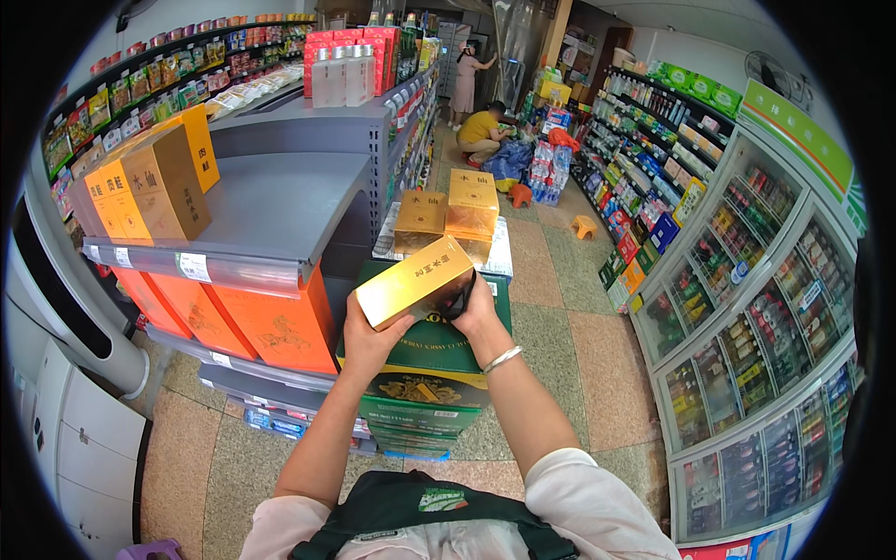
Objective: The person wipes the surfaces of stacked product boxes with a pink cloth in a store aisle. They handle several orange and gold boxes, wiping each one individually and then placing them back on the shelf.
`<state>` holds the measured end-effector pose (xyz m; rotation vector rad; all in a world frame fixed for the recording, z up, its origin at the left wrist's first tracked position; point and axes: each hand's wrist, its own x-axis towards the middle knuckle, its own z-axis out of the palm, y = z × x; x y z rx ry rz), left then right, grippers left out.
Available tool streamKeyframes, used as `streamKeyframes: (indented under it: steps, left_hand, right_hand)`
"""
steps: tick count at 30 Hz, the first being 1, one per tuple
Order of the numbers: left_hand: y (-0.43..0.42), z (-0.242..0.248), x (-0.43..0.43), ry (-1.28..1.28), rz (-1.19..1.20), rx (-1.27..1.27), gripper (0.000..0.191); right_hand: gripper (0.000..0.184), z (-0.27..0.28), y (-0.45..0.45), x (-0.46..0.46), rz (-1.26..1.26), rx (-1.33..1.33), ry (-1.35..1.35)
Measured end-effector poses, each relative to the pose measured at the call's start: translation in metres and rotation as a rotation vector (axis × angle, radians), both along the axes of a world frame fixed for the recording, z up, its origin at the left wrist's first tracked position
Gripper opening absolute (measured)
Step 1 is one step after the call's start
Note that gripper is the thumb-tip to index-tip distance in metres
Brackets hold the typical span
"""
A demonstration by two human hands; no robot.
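Observation:
Both hands grip a gold cardboard box (414, 278) that bears writing, held tilted above a stack of green cartons (434, 413). My left hand (374, 341) has its near left end, thumb along the lower edge. At the far right end is my right hand (479, 304), partly behind a dark patch I cannot identify; a bangle circles that wrist. Just beyond stand similar gold boxes (473, 192), some wrapped in clear film. On the grey shelf (287, 185) to the left sits a row of gold and yellow boxes (164, 185). Large orange boxes (273, 325) fill the level below.
Glass-door drink coolers (742, 336) line the right side. Down the tiled aisle, a person in yellow (483, 133) crouches beside a blue bag (507, 164), and another person (465, 80) stands behind. Small orange stools (583, 226) and wrapped bottle packs (549, 171) occupy the floor.

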<state>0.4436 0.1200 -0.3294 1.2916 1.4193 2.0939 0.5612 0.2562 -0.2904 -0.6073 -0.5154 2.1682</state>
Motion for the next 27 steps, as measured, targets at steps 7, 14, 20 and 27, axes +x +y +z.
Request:
streamKeyframes:
  steps: [7,14,20,27]
  left_hand:
    - [-0.002,0.005,0.003,0.023,0.015,0.006,0.059]
    - [0.001,0.002,0.002,0.038,0.023,0.005,0.059]
    - [-0.003,0.003,0.001,0.04,0.031,-0.012,0.058]
    - [0.0,0.0,0.001,0.021,0.013,0.019,0.058]
  right_hand:
    - [0.028,-0.01,0.008,0.0,0.032,0.025,0.031]
    - [0.027,-0.015,0.012,0.0,0.04,0.037,0.085]
    - [0.028,-0.011,0.008,-0.002,0.043,0.005,0.057]
    - [0.029,-0.009,0.007,0.0,0.029,0.003,0.023]
